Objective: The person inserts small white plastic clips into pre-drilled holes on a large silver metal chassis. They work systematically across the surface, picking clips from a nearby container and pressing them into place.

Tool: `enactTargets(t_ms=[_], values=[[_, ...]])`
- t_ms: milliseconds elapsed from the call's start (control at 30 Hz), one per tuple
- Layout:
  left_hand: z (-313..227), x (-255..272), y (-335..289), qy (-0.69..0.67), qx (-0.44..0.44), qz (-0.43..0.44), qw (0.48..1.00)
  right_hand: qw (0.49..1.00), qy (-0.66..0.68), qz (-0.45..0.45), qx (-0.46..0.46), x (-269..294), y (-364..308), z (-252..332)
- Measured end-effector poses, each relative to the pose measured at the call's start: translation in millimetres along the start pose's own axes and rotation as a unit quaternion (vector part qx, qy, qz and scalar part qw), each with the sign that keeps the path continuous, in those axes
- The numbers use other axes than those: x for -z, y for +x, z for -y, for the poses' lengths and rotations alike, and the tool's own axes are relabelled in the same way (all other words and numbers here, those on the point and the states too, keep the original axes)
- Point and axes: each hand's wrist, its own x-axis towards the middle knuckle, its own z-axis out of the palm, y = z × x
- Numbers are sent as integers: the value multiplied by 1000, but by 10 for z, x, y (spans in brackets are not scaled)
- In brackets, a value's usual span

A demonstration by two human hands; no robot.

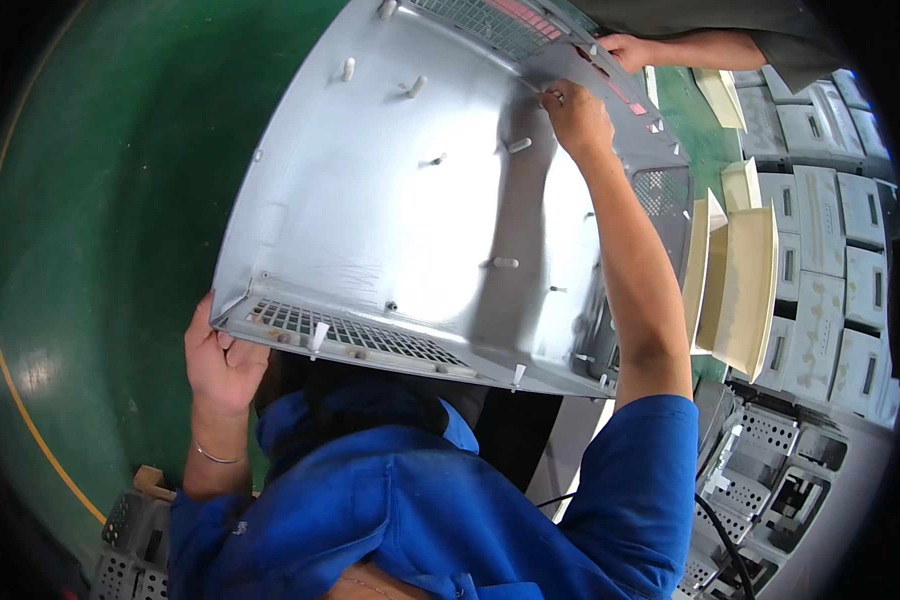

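A large silver-grey housing (350, 200), like a deep open shell, fills the middle of the view, its inside facing me. Short pegs stick up from its floor, and a grille (355, 330) runs along its near wall. My left hand (225, 360) grips the near left corner, fingers wrapped over the rim. Reaching across the inside, my right hand (580, 118) is closed in a pinch by the far right wall. What lies between its fingertips is too small to make out. White wedge-shaped clips (319, 338) stand on the near edge.
A co-worker's hand (627, 52) touches the housing's far right edge. Cream-coloured panels (745, 290) stand to the right, before stacked grey parts (820, 230). Perforated grey parts (765, 430) lie at lower right, others (130, 540) at lower left. A black cable (725, 540) hangs nearby.
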Motion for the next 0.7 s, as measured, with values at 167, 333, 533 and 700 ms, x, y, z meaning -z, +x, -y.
enactTargets(t_ms=[167,333,533,700], values=[[10,53,5,21,-5,45,999,970,77,-167,159,99,-6,-14],[-25,105,65,10,4,27,1000,963,208,-34,167,457,-2,781],[16,9,-4,18,14,31,999,988,58,-31,141,157,326,1418],[8,38,-10,67,15,40,997,991,16,-35,130,-39,411,1608]])
